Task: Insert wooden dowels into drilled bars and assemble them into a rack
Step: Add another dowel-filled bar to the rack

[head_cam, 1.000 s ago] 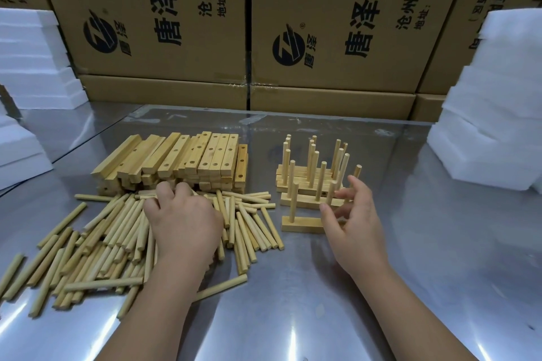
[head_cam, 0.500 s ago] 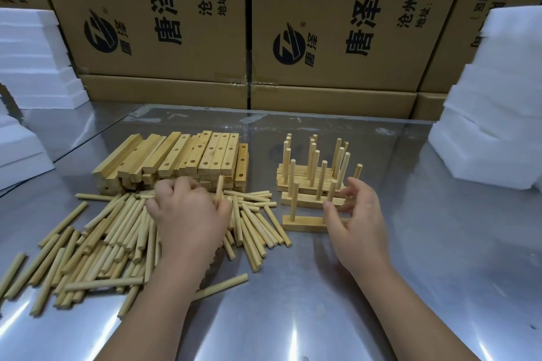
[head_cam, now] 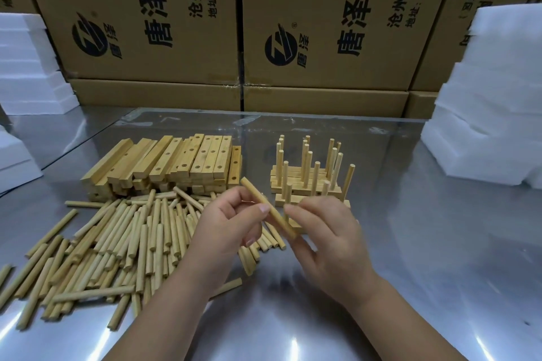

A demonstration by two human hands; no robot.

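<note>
Dowel (head_cam: 255, 193) pinched by left hand (head_cam: 228, 228) fingers, right hand (head_cam: 334, 243) perhaps touching it

left: I see loose dowels (head_cam: 117, 243) on table (head_cam: 440, 272), drilled bars (head_cam: 176, 161) behind
right: pegged bars (head_cam: 308, 176)
left hand (head_cam: 231, 228): dowel (head_cam: 268, 208), before pegged bars
back: boxes (head_cam: 146, 23), foam blocks (head_cam: 484, 97) flanking

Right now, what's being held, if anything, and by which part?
A dowel: the left hand pinches it near its middle, between thumb and fingers. The right hand meets its lower end; whether it grips cannot be told.
</note>
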